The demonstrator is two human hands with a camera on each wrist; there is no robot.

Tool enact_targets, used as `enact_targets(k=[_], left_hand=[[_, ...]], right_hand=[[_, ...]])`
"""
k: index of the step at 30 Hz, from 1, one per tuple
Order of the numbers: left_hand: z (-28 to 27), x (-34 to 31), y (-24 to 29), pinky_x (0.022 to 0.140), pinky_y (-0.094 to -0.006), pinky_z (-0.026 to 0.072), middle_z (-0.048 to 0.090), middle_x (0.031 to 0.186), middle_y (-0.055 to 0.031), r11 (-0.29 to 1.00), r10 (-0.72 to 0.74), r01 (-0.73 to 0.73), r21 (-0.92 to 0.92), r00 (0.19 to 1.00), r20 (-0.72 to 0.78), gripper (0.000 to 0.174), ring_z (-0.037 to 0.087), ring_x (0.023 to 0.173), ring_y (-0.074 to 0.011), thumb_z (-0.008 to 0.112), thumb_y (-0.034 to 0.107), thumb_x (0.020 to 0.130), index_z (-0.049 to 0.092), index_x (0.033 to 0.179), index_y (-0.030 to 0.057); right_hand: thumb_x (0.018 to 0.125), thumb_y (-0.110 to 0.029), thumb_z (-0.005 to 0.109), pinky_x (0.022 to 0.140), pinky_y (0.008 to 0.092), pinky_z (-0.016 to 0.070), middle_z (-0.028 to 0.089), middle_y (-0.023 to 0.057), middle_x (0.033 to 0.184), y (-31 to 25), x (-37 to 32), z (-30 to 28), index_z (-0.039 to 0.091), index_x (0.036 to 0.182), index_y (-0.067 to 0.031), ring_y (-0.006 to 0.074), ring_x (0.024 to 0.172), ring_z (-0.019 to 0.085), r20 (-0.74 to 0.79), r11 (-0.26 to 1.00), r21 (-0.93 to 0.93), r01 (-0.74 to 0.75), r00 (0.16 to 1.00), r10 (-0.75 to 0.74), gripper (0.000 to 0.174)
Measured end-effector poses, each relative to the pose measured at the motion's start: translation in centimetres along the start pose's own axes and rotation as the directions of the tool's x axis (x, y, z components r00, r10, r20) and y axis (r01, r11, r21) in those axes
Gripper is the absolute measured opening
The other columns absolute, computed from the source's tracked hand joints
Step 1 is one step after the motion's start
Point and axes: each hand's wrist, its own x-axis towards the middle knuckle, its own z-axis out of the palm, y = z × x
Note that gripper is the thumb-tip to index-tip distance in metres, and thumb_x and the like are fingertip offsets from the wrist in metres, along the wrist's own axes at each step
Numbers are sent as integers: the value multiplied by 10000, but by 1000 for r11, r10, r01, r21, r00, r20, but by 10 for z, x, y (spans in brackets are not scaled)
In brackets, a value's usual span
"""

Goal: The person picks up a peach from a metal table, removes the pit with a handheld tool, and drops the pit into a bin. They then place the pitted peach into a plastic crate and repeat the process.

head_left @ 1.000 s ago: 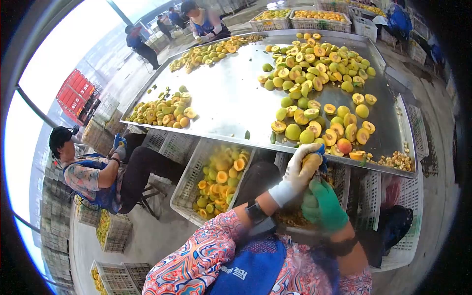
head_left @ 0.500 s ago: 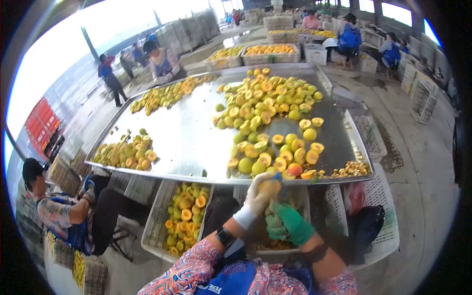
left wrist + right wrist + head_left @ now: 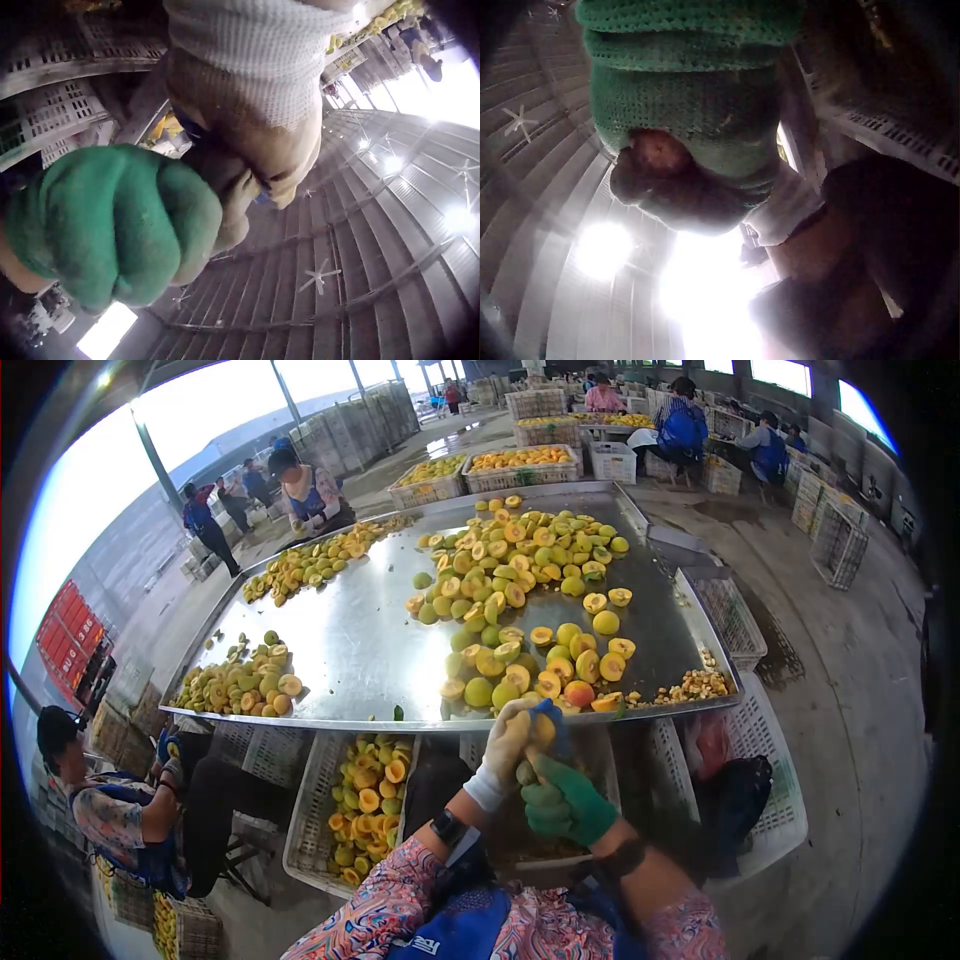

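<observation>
My left hand, in a white knit glove, grips a yellow stone fruit in front of the near edge of the metal table. Blue material shows around its fingertips. Close below the fruit is my right hand in a green glove, its thumb at the fruit. In the left wrist view the green-gloved fingers are curled against the left hand; I cannot tell whether they hold anything. The right wrist view shows the green glove from close up, with a hole in it.
Whole and halved stone fruit are heaped on the table, with a pile of pits at its right corner. A crate of halves stands below the near edge. One person sits at left; another works across the table.
The head view has tilted up and swung right, so the table sits further left. Both hands stay together at the fruit; the right hand's thumb is now up against it.
</observation>
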Motion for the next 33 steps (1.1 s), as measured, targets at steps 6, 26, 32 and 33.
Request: enact_targets(k=[6,26,32,33], left_hand=[[3,-7,1,697,-364,548,594,1044,-108,998,-9,-9,-57,954,-299,361,618,842,-224,519,323,950,525,1153,25],[-105,67,74,821,-379,485,636,1048,-164,-307,25,6,952,1000,1,493,616,971,-307,680,304,786,554,1220,107],[-117,102,59,752,-353,514,629,1019,-159,-183,-136,150,972,975,-176,482,625,909,-277,660,293,791,537,1204,78],[-117,99,65,729,-344,519,625,1018,-152,61,-158,278,959,951,-266,473,626,888,-256,647,300,801,534,1195,65]], right_hand=[[966,-396,444,330,213,217,315,-85,515,6,6,-7,514,930,-154,53,356,265,-80,994,-103,46,995,-54,255],[857,-323,521,758,491,489,644,243,907,15,15,-87,579,992,7,408,861,622,-313,-414,-824,-387,920,-236,362],[860,-299,517,759,506,486,631,226,981,-5,13,-74,573,1069,-70,405,866,618,-296,-445,-811,-379,923,-247,315],[867,-307,523,734,503,492,610,231,1024,-9,12,-68,558,1084,-97,407,852,613,-214,-422,-847,-323,934,-286,304]])
